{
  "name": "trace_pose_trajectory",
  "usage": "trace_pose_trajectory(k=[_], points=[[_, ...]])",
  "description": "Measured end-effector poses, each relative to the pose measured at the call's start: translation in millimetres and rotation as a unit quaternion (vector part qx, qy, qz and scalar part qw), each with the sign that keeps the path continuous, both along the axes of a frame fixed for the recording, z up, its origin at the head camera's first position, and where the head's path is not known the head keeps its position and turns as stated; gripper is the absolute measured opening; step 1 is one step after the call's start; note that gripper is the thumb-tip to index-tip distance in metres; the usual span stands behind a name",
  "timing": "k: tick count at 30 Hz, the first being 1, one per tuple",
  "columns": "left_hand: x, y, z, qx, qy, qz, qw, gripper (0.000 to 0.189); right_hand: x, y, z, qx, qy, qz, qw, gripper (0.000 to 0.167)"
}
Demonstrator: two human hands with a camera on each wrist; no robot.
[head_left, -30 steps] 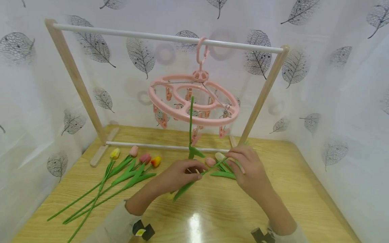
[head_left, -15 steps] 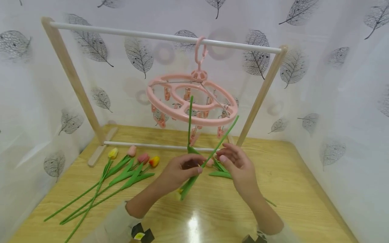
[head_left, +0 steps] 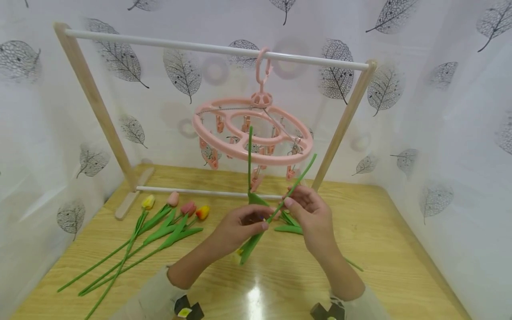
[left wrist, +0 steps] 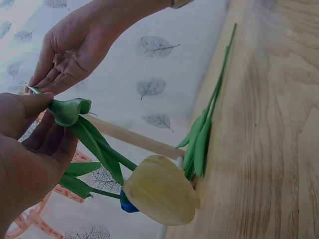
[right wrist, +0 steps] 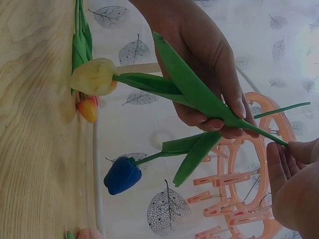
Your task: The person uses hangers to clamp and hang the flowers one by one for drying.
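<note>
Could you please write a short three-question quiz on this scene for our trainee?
1. True or false: the pink hanger hangs from the white upper bar.
2. In the head view, how many tulip heads lie to the left of the left hand? A) two B) four C) seven
3. Which part of the held yellow tulip does the right hand pinch?

Key: 1 True; 2 B; 3 its green stem.

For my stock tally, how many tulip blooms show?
7 visible: yellow tulip, pink tulip, rose tulip, orange tulip on the table's left; cream tulip in the left hand; blue tulip nearby; second pink tulip on the right. More may be hidden.
</note>
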State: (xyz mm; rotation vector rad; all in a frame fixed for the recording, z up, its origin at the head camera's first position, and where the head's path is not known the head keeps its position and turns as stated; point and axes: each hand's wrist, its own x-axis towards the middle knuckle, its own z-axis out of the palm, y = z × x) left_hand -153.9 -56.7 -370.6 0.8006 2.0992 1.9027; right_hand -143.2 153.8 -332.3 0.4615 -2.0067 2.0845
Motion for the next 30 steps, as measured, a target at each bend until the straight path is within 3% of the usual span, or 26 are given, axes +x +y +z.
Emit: trace_pose_trajectory(k=[11,19,23,30], points=[[-1.2,1.6,-2.8,-0.021,-0.011,-0.013,0.9996,0.036,-0.4,2.0,1.9,-0.021,0.022,-0.010,0.9995,0.020],[1.0,0.1,0.6,-0.019,-0.007,-0.009,0.9998,0.036,-1.7,4.9,2.1,0.009,0.034,-0.010,0.9993,0.023],[0.8,-1.8,3.4,-0.022,-0.006,0.002,0.9997,0.034,-11.3,11.6,0.1,0.023,0.067,-0.032,0.9970,0.026],[-1.0,-6.7,4.6,-0.022,0.000,0.007,0.9997,0.033,-41.7,22.1,-6.4,0.039,0.105,-0.104,0.9882,0.029]])
